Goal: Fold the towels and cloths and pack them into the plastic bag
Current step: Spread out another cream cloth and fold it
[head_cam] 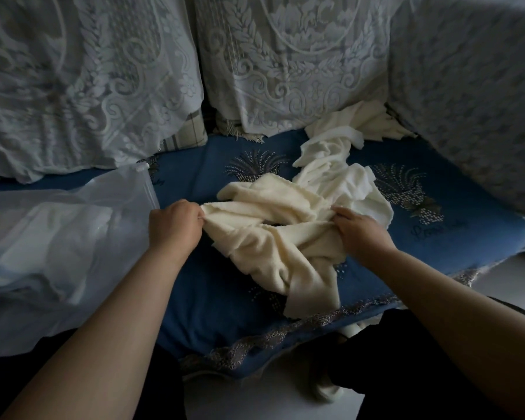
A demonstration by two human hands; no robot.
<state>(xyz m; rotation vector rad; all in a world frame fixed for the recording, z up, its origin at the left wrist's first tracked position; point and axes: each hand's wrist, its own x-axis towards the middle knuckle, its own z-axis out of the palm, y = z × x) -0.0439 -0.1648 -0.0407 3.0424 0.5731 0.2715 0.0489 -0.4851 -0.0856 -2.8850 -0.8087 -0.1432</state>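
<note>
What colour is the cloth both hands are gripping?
Cream, plain and unpatterned: the cloth in the head view, held by the left hand and right hand.

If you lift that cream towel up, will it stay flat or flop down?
Probably flop: the cream towel already sags in soft folds between the left hand and right hand. It looks fluffy, so likely light and not slippery.

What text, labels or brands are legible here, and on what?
Blue seat cover: one line of dark embroidered script under the right-hand plant motif, too blurred to read for certain.
Plastic bag: no print visible.
Cream cloth, gripped by the left hand and right hand: no label visible.
Nothing else carries text.
</note>
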